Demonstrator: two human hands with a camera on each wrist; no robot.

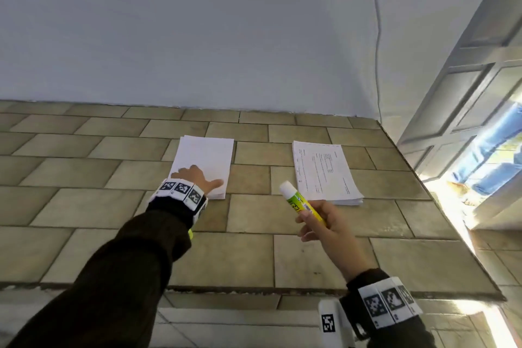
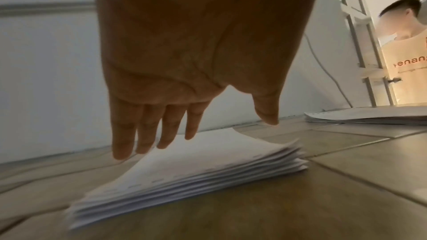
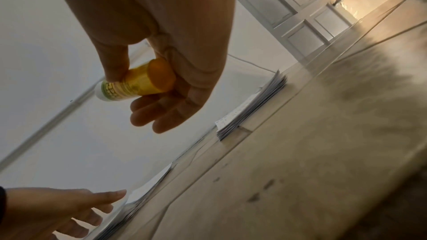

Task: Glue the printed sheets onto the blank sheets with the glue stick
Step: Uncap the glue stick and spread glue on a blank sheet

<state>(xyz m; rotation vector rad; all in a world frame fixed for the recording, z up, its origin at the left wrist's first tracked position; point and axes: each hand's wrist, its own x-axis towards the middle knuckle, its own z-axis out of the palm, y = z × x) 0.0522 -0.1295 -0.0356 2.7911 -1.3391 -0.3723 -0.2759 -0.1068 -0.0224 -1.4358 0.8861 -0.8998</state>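
Note:
A stack of blank white sheets (image 1: 207, 158) lies on the tiled counter (image 1: 84, 206). My left hand (image 1: 197, 178) hovers just over its near left corner, fingers straight and spread; the left wrist view shows the fingertips (image 2: 143, 143) a little above the blank stack (image 2: 208, 167). A stack of printed sheets (image 1: 324, 172) lies to the right. My right hand (image 1: 324, 223) holds a yellow-green glue stick (image 1: 302, 202) with its white cap on, raised between the two stacks. In the right wrist view the glue stick (image 3: 141, 81) sits between thumb and fingers.
The counter ends at a grey wall (image 1: 226, 37) behind, with a thin cable (image 1: 377, 51) hanging down it. A panelled door (image 1: 474, 79) stands open on the right, and a person (image 2: 404, 52) stands in the doorway. The counter's front edge (image 1: 254, 289) is near me.

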